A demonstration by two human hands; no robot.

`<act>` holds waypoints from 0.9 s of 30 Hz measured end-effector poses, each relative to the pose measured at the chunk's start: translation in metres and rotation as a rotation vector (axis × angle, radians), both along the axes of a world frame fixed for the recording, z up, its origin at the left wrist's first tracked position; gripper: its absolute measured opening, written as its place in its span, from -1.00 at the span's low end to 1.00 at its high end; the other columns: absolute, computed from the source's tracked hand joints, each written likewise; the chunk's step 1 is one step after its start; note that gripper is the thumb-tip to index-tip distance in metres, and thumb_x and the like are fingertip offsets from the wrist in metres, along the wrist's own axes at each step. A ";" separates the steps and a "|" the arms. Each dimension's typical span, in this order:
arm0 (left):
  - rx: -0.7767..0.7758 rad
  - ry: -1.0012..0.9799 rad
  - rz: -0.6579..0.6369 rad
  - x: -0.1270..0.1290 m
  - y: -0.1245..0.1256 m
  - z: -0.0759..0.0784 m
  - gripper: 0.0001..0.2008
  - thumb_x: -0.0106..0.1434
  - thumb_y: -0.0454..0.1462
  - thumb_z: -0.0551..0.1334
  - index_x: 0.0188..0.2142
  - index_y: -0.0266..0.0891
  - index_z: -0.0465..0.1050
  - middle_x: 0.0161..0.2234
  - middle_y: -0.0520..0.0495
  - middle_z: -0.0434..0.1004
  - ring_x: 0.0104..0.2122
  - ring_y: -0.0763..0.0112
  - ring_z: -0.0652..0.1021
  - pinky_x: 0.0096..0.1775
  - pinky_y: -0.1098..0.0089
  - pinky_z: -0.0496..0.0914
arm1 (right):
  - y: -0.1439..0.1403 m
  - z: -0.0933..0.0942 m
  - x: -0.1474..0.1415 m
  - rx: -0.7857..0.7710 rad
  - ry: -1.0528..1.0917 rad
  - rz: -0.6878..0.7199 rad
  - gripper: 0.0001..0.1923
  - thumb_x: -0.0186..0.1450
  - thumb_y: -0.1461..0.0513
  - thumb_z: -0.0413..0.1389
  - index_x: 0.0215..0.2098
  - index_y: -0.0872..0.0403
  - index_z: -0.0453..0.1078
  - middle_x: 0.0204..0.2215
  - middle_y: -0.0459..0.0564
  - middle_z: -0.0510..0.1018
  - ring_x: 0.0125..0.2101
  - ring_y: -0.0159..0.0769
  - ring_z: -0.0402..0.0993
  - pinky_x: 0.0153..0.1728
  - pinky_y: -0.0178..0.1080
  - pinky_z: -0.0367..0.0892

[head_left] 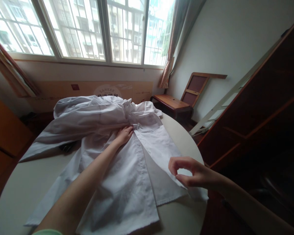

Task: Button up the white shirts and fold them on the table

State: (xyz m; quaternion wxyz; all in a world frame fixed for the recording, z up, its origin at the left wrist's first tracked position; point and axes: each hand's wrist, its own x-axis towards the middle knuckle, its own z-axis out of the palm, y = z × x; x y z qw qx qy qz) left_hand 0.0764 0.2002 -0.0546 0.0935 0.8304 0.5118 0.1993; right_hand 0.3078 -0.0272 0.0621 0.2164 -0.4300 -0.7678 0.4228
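Seemingly as an anchor, the left hand [124, 134] rests, fingers extended, on the white shirt [127, 189] sprawling towards the table's [24, 192] near edge, while the right hand [198, 174] curls by the right edge, whether pinching cloth I cannot tell.

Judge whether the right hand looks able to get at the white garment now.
Probably yes: the right hand is at the white garment, nothing visible blocks it, and the left hand rests farther up.

A pale green sleeve edge [47, 232] shows well behind the bare left hand [124, 134]; the right hand [187, 170] is bare.
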 end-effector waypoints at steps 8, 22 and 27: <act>0.046 -0.031 -0.032 0.000 -0.002 0.000 -0.67 0.27 -0.23 0.02 0.00 -0.21 0.33 0.05 -0.15 0.37 0.05 0.24 0.36 0.08 0.29 0.20 | -0.011 -0.032 -0.030 0.119 -0.391 0.239 -0.92 0.10 0.37 0.01 -0.50 0.11 0.30 -0.45 -0.08 0.42 -0.44 -0.43 0.32 -0.39 -0.40 0.21; -0.058 -0.301 0.043 0.023 -0.068 0.018 -0.94 0.15 -0.34 0.07 -0.40 -0.23 0.30 -0.48 0.00 0.42 -0.46 0.42 0.43 -0.36 0.43 0.27 | 0.104 -0.062 -0.070 0.374 -0.522 -0.300 -0.77 0.22 0.11 0.03 -0.43 0.12 0.34 -0.48 -0.01 0.49 -0.48 -0.34 0.35 -0.47 -0.33 0.13; -0.115 -0.517 0.074 0.017 -0.067 0.005 -0.88 0.13 -0.39 0.02 -0.36 -0.24 0.28 -0.51 0.05 0.36 -0.49 0.45 0.40 -0.39 0.45 0.26 | 0.117 -0.069 -0.088 0.370 -0.717 -0.345 -0.64 0.18 0.02 0.01 -0.34 0.15 0.40 -0.38 0.14 0.54 -0.40 -0.17 0.44 -0.46 -0.28 0.15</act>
